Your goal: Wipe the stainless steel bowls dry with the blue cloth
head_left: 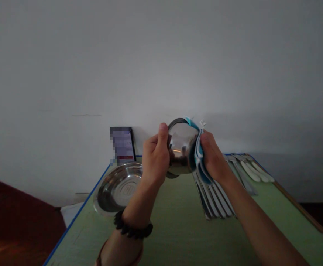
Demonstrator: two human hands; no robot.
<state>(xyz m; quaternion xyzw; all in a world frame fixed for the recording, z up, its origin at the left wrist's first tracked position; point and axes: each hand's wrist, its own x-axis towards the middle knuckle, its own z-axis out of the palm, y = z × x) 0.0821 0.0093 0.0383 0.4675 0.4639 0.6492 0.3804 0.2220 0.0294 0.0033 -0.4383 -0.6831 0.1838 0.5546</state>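
Note:
A shiny rounded steel bowl (pixel 181 147) is held on its side above the table, its wide rim toward the left. My left hand (pixel 156 157) is closed on the rim side, thumb up along the edge. My right hand (pixel 213 157) is closed on a folded blue and white cloth (pixel 198 147), which presses against the bowl's right side. The fingers of both hands are largely hidden behind what they hold. Below the cloth, several metal table knives (pixel 215 197) lie side by side on the green table (pixel 175 229).
A steel basin (pixel 102 197) stands at the table's left edge. Behind it a phone with a blurred screen (pixel 124 144) leans on the wall (pixel 161 66). Several metal utensils (pixel 243 177) and white-handled utensils (pixel 257 171) lie at the back right.

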